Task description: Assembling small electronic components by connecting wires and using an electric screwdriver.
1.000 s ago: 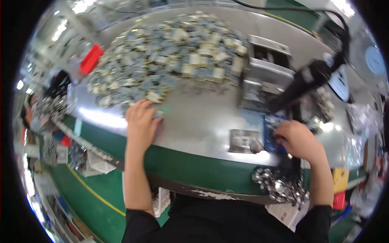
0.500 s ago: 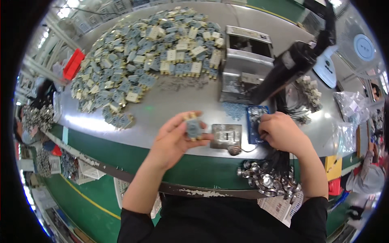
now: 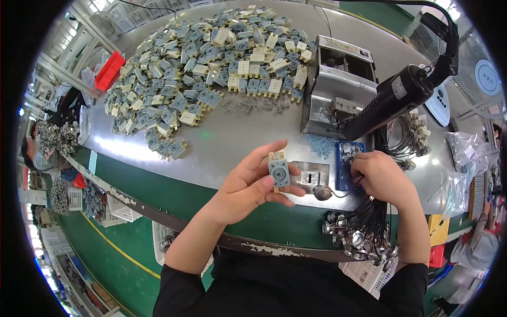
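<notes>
Green floor (image 3: 117,270) shows at the left, and a red bin (image 3: 110,71) sits at the table's far left. Next is a big pile (image 3: 211,63) of gray and cream blocks on the shiny table (image 3: 211,161). My left hand (image 3: 243,186) pinches one block (image 3: 279,173) up near the metal plate (image 3: 320,170). My right hand (image 3: 384,177), apart from the left, has its fingers down at the blue tray (image 3: 344,180); I can't tell if they hold anything. I'd guess this step is picking from the tray. The next move seems to need a careful pinch, with the block kept steady.
</notes>
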Action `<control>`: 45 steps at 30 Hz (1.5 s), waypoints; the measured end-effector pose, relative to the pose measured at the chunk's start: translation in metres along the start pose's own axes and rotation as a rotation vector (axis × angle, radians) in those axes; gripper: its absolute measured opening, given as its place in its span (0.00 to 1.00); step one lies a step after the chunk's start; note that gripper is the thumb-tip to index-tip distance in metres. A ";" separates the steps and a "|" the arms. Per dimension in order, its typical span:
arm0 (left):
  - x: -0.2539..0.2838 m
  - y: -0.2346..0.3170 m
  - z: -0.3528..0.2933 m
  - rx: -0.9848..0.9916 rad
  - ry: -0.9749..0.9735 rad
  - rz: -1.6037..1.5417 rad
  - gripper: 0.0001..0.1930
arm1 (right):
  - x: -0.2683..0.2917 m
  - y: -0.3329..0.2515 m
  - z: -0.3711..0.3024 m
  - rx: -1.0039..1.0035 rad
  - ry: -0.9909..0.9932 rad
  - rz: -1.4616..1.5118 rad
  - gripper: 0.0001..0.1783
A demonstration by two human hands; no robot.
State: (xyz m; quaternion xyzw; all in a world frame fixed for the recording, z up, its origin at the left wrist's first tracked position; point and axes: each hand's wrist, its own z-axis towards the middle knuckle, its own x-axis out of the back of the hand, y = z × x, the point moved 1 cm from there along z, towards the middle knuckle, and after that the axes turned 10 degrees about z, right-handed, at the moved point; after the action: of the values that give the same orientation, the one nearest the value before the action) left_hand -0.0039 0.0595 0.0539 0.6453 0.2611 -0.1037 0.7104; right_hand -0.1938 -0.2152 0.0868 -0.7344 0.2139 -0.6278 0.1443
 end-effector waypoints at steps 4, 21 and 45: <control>-0.001 -0.001 0.001 0.039 0.019 0.017 0.34 | 0.004 0.002 0.002 0.018 0.069 0.104 0.06; -0.020 -0.022 0.050 -0.137 -0.069 1.401 0.18 | 0.010 -0.006 -0.012 0.140 0.345 0.263 0.09; 0.055 0.002 0.079 -0.158 0.643 1.614 0.16 | 0.016 -0.028 -0.002 0.161 0.318 0.418 0.11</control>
State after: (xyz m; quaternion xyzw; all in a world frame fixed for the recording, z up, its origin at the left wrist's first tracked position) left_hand 0.0619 -0.0065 0.0309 0.5801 -0.0816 0.6369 0.5012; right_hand -0.1900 -0.1985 0.1148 -0.5526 0.3300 -0.7069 0.2932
